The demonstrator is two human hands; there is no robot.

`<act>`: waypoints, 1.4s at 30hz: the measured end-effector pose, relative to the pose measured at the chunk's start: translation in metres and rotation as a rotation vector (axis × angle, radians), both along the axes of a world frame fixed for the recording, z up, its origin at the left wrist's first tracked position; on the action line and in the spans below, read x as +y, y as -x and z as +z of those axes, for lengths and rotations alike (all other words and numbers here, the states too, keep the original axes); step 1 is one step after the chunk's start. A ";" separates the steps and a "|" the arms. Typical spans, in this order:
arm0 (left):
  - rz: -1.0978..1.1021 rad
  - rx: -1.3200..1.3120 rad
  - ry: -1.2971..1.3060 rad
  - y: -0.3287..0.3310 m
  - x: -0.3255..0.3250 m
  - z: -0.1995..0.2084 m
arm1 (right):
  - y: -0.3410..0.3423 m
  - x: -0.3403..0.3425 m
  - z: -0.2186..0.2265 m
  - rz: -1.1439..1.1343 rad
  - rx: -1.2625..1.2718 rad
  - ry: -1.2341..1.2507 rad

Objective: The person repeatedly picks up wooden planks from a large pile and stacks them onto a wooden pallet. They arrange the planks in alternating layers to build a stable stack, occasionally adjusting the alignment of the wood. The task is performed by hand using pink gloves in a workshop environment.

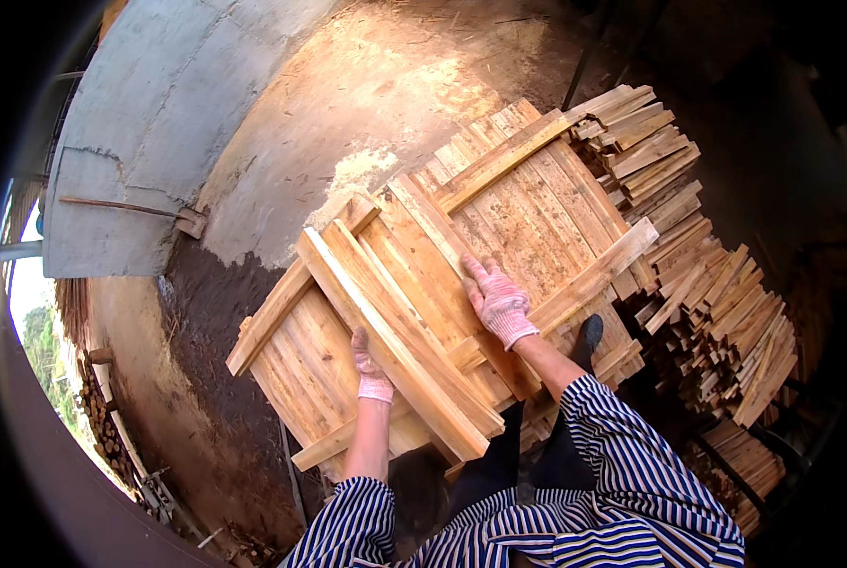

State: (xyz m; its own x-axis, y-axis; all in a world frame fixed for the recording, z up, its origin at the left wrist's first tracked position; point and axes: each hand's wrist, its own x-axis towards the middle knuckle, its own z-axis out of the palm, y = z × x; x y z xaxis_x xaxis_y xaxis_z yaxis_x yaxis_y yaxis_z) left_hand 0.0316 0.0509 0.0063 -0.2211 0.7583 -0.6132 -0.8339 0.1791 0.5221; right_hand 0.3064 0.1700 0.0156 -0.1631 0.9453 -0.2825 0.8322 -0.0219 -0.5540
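Several loose wooden boards lie lengthwise across a slatted wooden panel in front of me. Against the left side of these boards is my left hand, in a pink-and-white knit glove. It is closed on the outer board's edge, with most of its fingers hidden. My right hand, gloved alike, is bent over the edge of the rightmost board; some of its fingers are hidden. Crosswise battens run under the loose boards.
Another slatted panel with battens lies to the right. Beyond it, piles of cut wooden strips stand at the right. A grey concrete slab and a long-handled tool are at the far left. Sawdust lies on the ground.
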 end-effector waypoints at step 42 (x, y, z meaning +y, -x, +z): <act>-0.253 0.383 0.153 -0.124 0.093 0.060 | -0.050 0.009 0.030 0.120 -0.067 0.158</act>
State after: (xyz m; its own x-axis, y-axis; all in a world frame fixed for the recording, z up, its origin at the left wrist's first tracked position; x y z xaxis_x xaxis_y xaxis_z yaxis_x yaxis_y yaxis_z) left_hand 0.1557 0.1442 0.0658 -0.2728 0.7251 -0.6324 -0.5068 0.4504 0.7351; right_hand 0.3560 0.1789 0.0453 -0.2480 0.8631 -0.4399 0.8692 -0.0023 -0.4944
